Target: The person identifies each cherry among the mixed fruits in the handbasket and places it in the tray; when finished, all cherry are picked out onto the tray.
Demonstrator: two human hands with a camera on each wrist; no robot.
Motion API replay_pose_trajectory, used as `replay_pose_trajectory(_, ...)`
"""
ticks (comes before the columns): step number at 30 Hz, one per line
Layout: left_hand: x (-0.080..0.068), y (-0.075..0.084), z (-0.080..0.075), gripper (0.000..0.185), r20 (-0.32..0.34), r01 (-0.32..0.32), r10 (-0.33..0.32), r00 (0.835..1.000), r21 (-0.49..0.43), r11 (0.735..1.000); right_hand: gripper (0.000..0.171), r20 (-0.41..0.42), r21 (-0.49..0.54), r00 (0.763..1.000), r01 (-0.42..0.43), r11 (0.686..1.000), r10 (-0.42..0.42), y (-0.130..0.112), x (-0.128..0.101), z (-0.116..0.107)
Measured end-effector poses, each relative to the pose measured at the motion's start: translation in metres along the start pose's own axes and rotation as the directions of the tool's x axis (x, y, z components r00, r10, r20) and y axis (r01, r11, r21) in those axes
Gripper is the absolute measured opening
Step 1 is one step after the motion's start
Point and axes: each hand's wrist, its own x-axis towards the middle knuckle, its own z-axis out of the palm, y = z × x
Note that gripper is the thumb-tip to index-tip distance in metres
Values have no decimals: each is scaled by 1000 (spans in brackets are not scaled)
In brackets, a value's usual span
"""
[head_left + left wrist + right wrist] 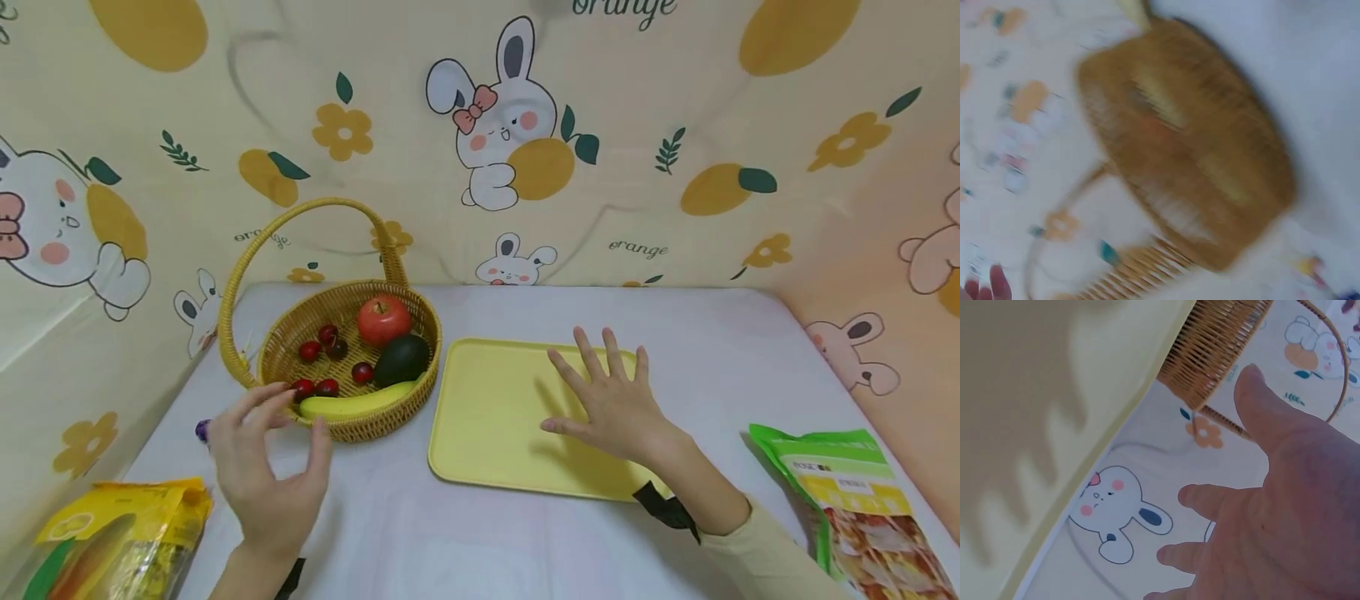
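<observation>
My left hand (270, 475) is at the front left of the wicker basket (375, 432), its thumb apart from the bent fingers and nothing between them. In the basket lie a banana (352, 405), an avocado (402, 361), a red pomegranate-like fruit (383, 321) and several dark cherries (309, 351). The left wrist view is blurred, with the basket (1260, 144) filling its middle. Over the yellow tray (487, 417), my right hand (611, 408) spreads its fingers and holds nothing; its shadow falls on the tray.
A yellow bag (112, 542) lies at the front left, with a small purple object (202, 430) behind it. At the front right is a green-edged food pouch (855, 500). Rabbit-patterned cloth (645, 200) stands behind the white table (487, 542). The basket's tall handle (238, 283) arches up.
</observation>
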Motion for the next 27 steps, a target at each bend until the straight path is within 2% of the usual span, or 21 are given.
replay_pose_trajectory(2, -5, -11, -10, 47, -65, 98, -99, 993, -15, 995, 90, 3, -2, 1000, 2, 1000, -2, 0, 2, 0)
replay_pose_trajectory(5, -13, -28, -24, 62, -22, 267, -267, 963, -18, 964, 90, 5, -5, 1000, 5, 1000, -4, -1, 5, -1)
replay_pose_trajectory(9, -20, -46, -33, 89, 90, 450, -450, 888, 25, 893, 90, 0, 10, 1000, 20, 1000, -20, -2, 10, -1)
replay_pose_trajectory(12, -22, -54, -35, 93, 159, 531, -535, 830, 66, 845, 89, 6, 30, 1000, 30, 999, -30, -4, 14, -1)
replay_pose_trajectory(15, -22, -59, -35, 91, 208, 560, -571, 794, 117, 820, 89, 17, 35, 999, 34, 999, -35, -7, 19, -1)
replay_pose_trajectory(17, -22, -61, -35, 89, 227, 558, -580, 782, 160, 814, 89, 22, 36, 999, 41, 999, -42, -10, 24, -2)
replay_pose_trajectory(22, -23, -66, -34, 80, 260, 540, -583, 770, 221, 812, 89, 25, 38, 998, 65, 997, -66, -19, 40, -5)
replay_pose_trajectory(27, -25, -71, -33, 69, 290, 538, -588, 755, 237, 809, 88, 42, 79, 995, 86, 993, -89, -30, 60, -11)
